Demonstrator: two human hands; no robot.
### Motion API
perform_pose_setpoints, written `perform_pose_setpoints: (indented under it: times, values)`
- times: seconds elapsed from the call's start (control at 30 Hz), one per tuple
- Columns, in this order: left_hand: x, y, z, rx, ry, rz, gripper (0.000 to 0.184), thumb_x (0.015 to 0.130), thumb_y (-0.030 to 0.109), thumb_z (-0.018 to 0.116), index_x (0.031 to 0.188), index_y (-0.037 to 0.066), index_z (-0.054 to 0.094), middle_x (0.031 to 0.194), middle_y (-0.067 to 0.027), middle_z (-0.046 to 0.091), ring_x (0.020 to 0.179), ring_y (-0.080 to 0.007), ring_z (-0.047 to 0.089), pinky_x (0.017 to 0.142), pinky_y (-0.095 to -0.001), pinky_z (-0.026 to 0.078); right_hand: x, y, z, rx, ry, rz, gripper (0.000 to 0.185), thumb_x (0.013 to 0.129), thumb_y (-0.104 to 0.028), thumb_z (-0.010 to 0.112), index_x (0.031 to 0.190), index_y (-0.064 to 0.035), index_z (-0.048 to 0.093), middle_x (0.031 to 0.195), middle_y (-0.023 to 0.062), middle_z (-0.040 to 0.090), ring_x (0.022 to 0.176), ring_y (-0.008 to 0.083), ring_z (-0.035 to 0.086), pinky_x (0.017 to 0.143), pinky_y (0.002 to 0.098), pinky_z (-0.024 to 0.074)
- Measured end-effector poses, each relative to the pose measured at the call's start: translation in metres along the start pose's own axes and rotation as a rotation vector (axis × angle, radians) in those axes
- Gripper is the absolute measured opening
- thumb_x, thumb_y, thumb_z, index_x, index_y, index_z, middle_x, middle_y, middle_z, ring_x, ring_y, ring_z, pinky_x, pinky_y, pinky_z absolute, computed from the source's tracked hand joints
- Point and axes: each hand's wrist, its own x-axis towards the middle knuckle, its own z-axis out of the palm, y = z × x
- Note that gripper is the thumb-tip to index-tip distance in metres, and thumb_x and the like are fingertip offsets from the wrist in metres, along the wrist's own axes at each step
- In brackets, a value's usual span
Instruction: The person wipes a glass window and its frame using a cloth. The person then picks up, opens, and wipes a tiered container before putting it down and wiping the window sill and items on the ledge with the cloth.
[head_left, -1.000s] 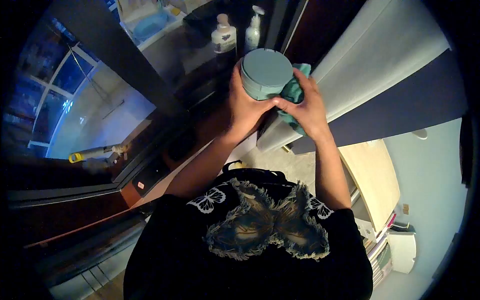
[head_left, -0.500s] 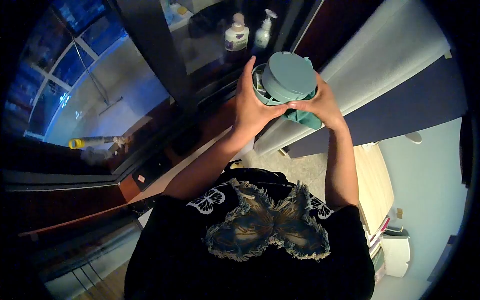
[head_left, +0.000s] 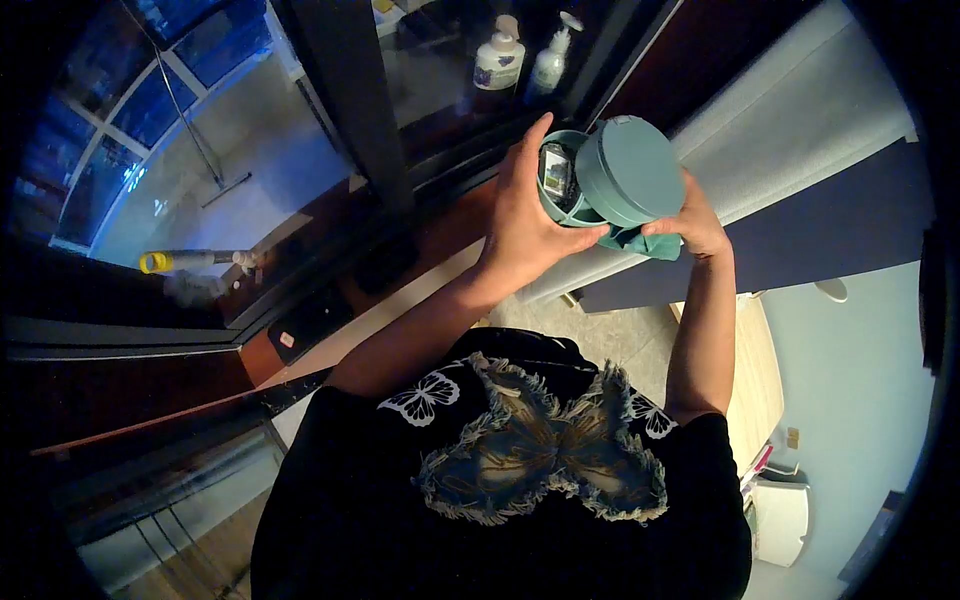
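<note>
My left hand [head_left: 535,225] is wrapped round a round green container [head_left: 568,135], its thumb and fingers against the wall. Inside it I see a small item with a picture on it [head_left: 555,172] and dark contents I cannot make out. My right hand [head_left: 695,220] grips the round green lid [head_left: 640,168], which sits tilted and shifted to the right, covering part of the opening. Below the lid, close to the right fingers, hangs a piece of green cloth or soft material [head_left: 650,245].
Two pump bottles, one with a purple print [head_left: 498,65] and a slimmer one [head_left: 550,65], stand behind the dark-framed glass. A black phone-like object [head_left: 305,325] lies on the reddish ledge. Grey curtain [head_left: 770,110] hangs at right. A yellow-ended tube [head_left: 185,261] shows beyond the glass.
The lid has moved right relative to the container, uncovering more of the inside. Both hands appear farther right in view and slightly lower, with the hands farther apart.
</note>
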Motion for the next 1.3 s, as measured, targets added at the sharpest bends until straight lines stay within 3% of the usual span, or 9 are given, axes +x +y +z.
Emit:
perform_pose_setpoints:
  times: [0.53,0.73,0.83,0.9,1.03,1.07,1.1,1.17,1.3]
  values:
    - [-0.007,0.013,0.001,0.046,-0.016,0.054,0.121,0.056,0.021,0.097,0.155,0.003,0.03,0.135,-0.0223,0.053,0.124,-0.036,0.056,0.107,-0.0468,0.044,-0.004,0.024,-0.017,0.005,-0.083,-0.027,0.11,0.038,-0.029,0.103,0.135,-0.0027,0.06,0.122,0.0082,0.068,0.118,0.023,0.06,0.107,0.0393,0.0437]
    - [-0.01,0.005,0.008,0.055,0.036,0.0,0.122,0.055,0.02,0.097,0.155,0.003,0.029,0.135,-0.0234,0.054,0.125,-0.0372,0.055,0.108,-0.0475,0.043,-0.02,-0.004,0.02,0.034,0.033,-0.038,0.096,0.047,-0.025,0.102,0.131,-0.0005,0.062,0.12,0.0099,0.069,0.114,0.0231,0.063,0.103,0.0389,0.0481]
    - [-0.01,-0.001,0.006,-0.043,0.07,-0.097,0.121,0.056,0.024,0.097,0.154,0.002,0.03,0.137,-0.0232,0.053,0.126,-0.038,0.055,0.109,-0.0478,0.042,-0.018,-0.027,0.064,0.082,0.111,0.031,0.087,0.056,-0.031,0.1,0.128,0.0016,0.062,0.121,0.0125,0.069,0.114,0.0244,0.064,0.101,0.039,0.0494]
    - [-0.009,-0.011,0.006,0.161,0.134,-0.027,0.12,0.056,0.028,0.097,0.153,0.002,0.032,0.139,-0.0224,0.053,0.127,-0.0376,0.054,0.11,-0.0474,0.041,-0.012,-0.022,0.085,-0.169,0.231,-0.167,0.082,0.063,-0.038,0.097,0.125,0.0033,0.062,0.12,0.0155,0.069,0.114,0.0262,0.064,0.1,0.0393,0.0493]
    - [-0.007,-0.019,0.008,0.086,0.134,-0.015,0.116,0.058,0.033,0.098,0.15,0.002,0.034,0.14,-0.0211,0.053,0.129,-0.0344,0.054,0.11,-0.0454,0.042,-0.014,-0.034,0.093,-0.361,0.278,-0.184,0.09,0.061,-0.046,0.096,0.126,0.0044,0.06,0.116,0.0223,0.069,0.115,0.0357,0.065,0.099,0.0418,0.05]
    - [-0.008,-0.018,0.007,0.064,0.118,-0.049,0.115,0.058,0.033,0.098,0.149,0.002,0.035,0.139,-0.0197,0.054,0.128,-0.0322,0.055,0.108,-0.0438,0.044,-0.018,-0.048,0.091,-0.357,0.21,-0.138,0.09,0.066,-0.04,0.095,0.132,0.0045,0.055,0.125,0.017,0.066,0.119,0.0257,0.06,0.104,0.0394,0.0459]
    - [-0.008,-0.016,0.006,0.065,0.115,-0.043,0.115,0.058,0.033,0.098,0.149,0.002,0.035,0.139,-0.0197,0.054,0.128,-0.0322,0.055,0.108,-0.0438,0.044,-0.018,-0.046,0.088,-0.355,0.217,-0.141,0.09,0.066,-0.04,0.095,0.132,0.0045,0.055,0.125,0.017,0.066,0.119,0.0257,0.06,0.104,0.0394,0.0459]
    - [-0.01,-0.01,0.004,-0.048,0.091,-0.103,0.11,0.059,0.022,0.095,0.148,0.002,0.033,0.138,-0.0225,0.052,0.128,-0.0374,0.054,0.108,-0.0474,0.043,-0.022,-0.038,0.073,-0.362,0.142,-0.213,0.092,0.071,-0.046,0.091,0.137,0.0033,0.051,0.131,0.0172,0.063,0.125,0.0271,0.056,0.107,0.0405,0.0424]
    - [-0.011,-0.008,0.0,-0.052,0.069,-0.115,0.107,0.059,0.02,0.095,0.146,0.001,0.036,0.136,-0.0197,0.053,0.126,-0.0331,0.055,0.108,-0.0446,0.044,-0.033,-0.041,0.061,-0.117,0.141,-0.146,0.096,0.081,-0.055,0.08,0.149,0.0013,0.042,0.147,0.0238,0.051,0.14,0.0365,0.046,0.115,0.0433,0.0367]
